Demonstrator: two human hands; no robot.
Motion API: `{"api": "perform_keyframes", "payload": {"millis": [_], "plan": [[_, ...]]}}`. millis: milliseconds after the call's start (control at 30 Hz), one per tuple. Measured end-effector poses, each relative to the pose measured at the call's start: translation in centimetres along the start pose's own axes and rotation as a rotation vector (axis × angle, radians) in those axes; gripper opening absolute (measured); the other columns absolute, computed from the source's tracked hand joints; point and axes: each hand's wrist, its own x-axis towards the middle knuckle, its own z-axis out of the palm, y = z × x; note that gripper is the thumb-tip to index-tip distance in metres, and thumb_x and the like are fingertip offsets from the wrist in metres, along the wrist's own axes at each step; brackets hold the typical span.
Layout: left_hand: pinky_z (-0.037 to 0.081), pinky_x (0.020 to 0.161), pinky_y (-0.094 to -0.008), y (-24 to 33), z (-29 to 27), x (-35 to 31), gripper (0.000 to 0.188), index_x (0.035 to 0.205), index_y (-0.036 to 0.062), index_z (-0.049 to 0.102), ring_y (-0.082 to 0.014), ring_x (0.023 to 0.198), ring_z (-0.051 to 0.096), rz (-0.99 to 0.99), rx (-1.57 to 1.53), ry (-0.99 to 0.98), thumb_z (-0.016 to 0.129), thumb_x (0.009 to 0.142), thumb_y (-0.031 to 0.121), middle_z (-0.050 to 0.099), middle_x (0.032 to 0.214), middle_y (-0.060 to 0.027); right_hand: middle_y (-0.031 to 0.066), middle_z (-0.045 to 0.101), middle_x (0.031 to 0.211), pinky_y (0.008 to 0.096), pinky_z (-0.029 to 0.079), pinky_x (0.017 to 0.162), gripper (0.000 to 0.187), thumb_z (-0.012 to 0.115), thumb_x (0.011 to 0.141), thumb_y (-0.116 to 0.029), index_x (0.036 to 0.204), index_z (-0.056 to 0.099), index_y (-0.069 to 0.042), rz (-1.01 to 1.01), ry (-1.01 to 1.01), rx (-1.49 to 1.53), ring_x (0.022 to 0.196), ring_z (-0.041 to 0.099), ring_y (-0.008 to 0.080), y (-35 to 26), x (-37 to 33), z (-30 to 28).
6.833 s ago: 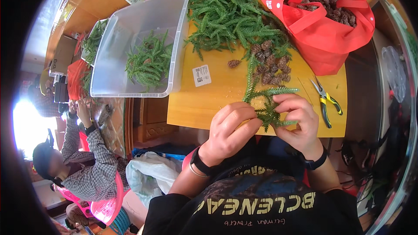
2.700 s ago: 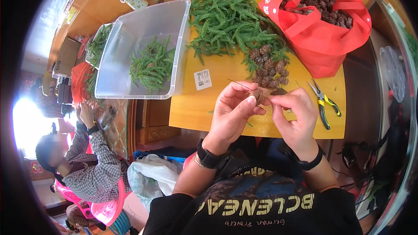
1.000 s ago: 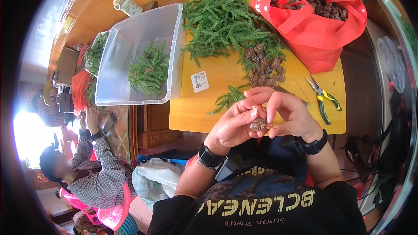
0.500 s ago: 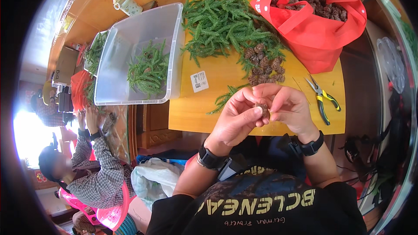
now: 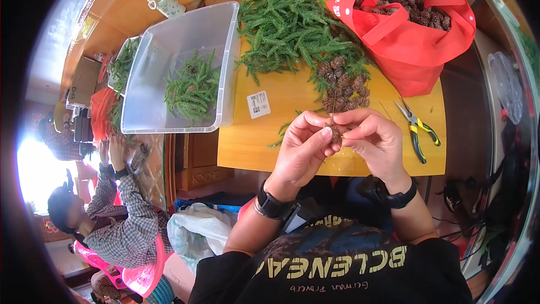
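My left hand (image 5: 302, 147) pinches a small brown pine cone (image 5: 336, 134) between thumb and fingers, over the table's front edge. A thin brownish wire (image 5: 333, 110) sticks up from the cone. My right hand (image 5: 378, 142) is closed at the cone's right side, its thumb and fingertips pinching what looks like the wire. Just beyond my hands lies a cluster of loose pine cones (image 5: 343, 85). Green artificial pine sprigs (image 5: 292, 28) are heaped at the back of the yellow table (image 5: 242, 155), and one sprig is partly hidden behind my left hand.
Pliers (image 5: 417, 128) with black and yellow handles lie at right. A red bag (image 5: 408, 50) of pine cones stands behind them. At left are a clear plastic bin (image 5: 225, 93) holding sprigs, a white label (image 5: 258, 104) and a seated person (image 5: 126, 225) at another table.
My right hand has shifted slightly, with its fingers a little farther from the left ones. The wire now shows standing up from the pine cone.
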Motion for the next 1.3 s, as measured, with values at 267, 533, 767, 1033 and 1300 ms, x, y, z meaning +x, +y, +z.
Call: {"api": "perform_keyframes", "payload": {"millis": [267,533,767,1033,1300], "plan": [[0.045,0.056,-0.0197,0.2,0.5,-0.2,0.010,0.095,0.0046,0.053,-0.0149,0.068,0.057,0.024,0.122,0.007,0.057,0.086,0.004,0.060,0.088,-0.0115,0.0175,0.056,0.107,0.0323,0.047,0.084,0.009,0.062,0.082,-0.001,0.084,0.052,-0.001,0.034,0.011,0.075,0.097,0.058,0.0213,-0.3,0.1,-0.3],[0.046,0.054,-0.0205,0.7,0.7,-0.9,0.006,0.089,0.0044,0.053,-0.0121,0.067,0.058,-0.056,0.068,-0.067,0.058,0.086,0.002,0.061,0.083,-0.0096,0.0158,0.059,0.099,0.0331,0.047,0.083,0.011,0.065,0.080,-0.003,0.084,0.054,-0.002,0.088,-0.047,0.120,0.095,0.058,0.0214,-1.0,0.2,0.0],[0.046,0.055,-0.0200,0.2,0.4,-0.9,0.005,0.088,0.0050,0.053,-0.0123,0.067,0.058,-0.060,-0.013,-0.018,0.058,0.086,0.003,0.060,0.083,-0.0092,0.0147,0.060,0.096,0.0347,0.048,0.081,0.018,0.069,0.076,-0.002,0.082,0.053,-0.003,0.025,-0.006,0.084,0.095,0.058,0.0236,-0.4,0.2,0.2],[0.048,0.057,-0.0212,0.2,0.4,-0.7,0.006,0.090,0.0047,0.053,-0.0133,0.069,0.059,-0.052,-0.005,-0.081,0.057,0.086,0.002,0.061,0.085,-0.0095,0.0099,0.060,0.086,0.0292,0.047,0.077,0.030,0.072,0.074,-0.005,0.088,0.046,-0.007,0.066,0.073,0.301,0.089,0.057,0.0188,0.2,0.4,0.8],[0.050,0.061,-0.0234,0.4,0.9,-0.8,0.008,0.090,0.0019,0.053,-0.0140,0.072,0.061,0.024,0.174,-0.093,0.059,0.085,0.002,0.061,0.086,-0.0090,0.0034,0.056,0.078,0.0237,0.046,0.071,0.039,0.073,0.072,-0.003,0.097,0.044,-0.008,0.173,0.098,0.301,0.079,0.054,0.0135,-0.3,0.1,0.9]]}}
